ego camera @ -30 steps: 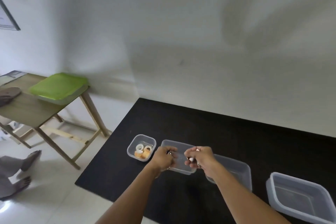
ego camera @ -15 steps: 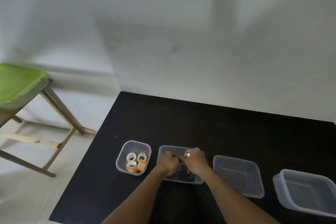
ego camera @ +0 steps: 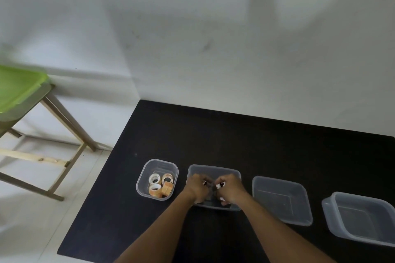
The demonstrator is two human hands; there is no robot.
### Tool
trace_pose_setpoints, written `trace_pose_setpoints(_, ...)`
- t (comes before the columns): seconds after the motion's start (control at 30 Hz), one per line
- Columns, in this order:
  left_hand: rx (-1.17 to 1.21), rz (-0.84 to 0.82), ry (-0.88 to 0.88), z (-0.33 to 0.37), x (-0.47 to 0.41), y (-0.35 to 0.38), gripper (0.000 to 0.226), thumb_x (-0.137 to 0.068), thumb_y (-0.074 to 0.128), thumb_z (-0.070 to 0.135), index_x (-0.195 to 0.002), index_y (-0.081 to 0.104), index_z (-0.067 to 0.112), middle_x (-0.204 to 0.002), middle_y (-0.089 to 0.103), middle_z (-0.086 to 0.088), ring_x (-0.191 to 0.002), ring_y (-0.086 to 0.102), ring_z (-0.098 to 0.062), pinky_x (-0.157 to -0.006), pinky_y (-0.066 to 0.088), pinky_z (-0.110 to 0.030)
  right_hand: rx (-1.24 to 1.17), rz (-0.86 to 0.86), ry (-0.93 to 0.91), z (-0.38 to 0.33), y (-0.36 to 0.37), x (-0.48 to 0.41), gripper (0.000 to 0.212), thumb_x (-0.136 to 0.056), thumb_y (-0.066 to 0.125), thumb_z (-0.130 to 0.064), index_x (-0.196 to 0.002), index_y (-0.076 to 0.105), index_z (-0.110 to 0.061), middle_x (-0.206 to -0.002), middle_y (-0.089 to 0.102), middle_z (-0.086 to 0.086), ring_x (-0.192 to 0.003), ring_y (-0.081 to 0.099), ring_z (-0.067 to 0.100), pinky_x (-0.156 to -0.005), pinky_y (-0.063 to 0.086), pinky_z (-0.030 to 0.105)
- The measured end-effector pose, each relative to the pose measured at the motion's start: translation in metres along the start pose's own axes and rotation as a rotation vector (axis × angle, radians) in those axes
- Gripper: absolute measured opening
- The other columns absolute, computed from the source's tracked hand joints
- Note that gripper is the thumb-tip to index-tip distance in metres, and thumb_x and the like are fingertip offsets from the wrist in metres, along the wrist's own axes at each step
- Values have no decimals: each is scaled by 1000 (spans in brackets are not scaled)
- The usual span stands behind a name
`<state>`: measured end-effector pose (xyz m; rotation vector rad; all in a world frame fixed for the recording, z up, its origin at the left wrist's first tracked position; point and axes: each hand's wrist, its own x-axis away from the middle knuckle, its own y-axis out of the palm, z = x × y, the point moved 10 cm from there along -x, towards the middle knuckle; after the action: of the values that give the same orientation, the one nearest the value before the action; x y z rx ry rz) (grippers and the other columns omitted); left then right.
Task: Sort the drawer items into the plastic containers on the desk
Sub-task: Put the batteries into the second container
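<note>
This looks like a plain room in a home: bare white wall at 12 o'clock, pale tiled floor at 8 o'clock, black table carrying clear plastic containers, and a wooden side table with a green-lidded box at 9 o'clock.

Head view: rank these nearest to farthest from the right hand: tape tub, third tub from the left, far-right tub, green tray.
From the right hand:
1. third tub, just to its right.
2. tape tub, to its left.
3. far-right tub, at the right edge.
4. green tray, far left, well off.
</note>
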<state>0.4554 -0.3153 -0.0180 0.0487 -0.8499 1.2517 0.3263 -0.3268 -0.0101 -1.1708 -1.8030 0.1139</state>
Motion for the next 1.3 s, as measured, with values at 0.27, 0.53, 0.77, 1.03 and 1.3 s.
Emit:
trace_pose_setpoints(0.27,-8,67,6,3,6,-6,38,-89,47,-6,-117,68,8,-112,69,-8,-89,64,-12,-75,55,-21,40,63,-59,-3,-4,-5,33,-92,58,3,-115,69,-18,-99,63,-4,-74,63,10,-60,53,21)
trace_pose_setpoints(0.53,16,105,-8,9,18,-17,48,-89,53,4,-135,58,17,-120,64,-6,-105,67,-22,-84,54,-27,4,141,-114,-11,-14,1,40,-87,63,5,-123,67,-14,-117,66,0,-99,61,10,-79,47,15)
trace_pose_setpoints(0.77,12,123,85,28,37,-20,50,-91,57,3,-140,52,13,-107,58,-1,-65,55,-4,-50,44,-9,-27,215,-149,-13,-34,33,38,-85,68,-3,-117,69,-22,-112,66,-3,-96,60,8,-75,42,11)
trace_pose_setpoints(1.03,-18,192,102,53,81,-14,39,-89,62,2,-127,62,11,-102,67,1,-80,62,-5,-65,49,-8,-235,242,-264,7,-83,98,28,-81,75,-5,-104,69,-21,-93,69,-1,-87,68,16,-67,55,26)
trace_pose_setpoints(1.3,90,339,169,94,162,53,33,-86,65,1,-115,66,17,-101,71,-6,-96,68,-22,-76,52,-25,-321,250,-286,89,-146,179,24,-87,69,-1,-108,68,-12,-99,72,10,-72,69,16,-66,59,30)
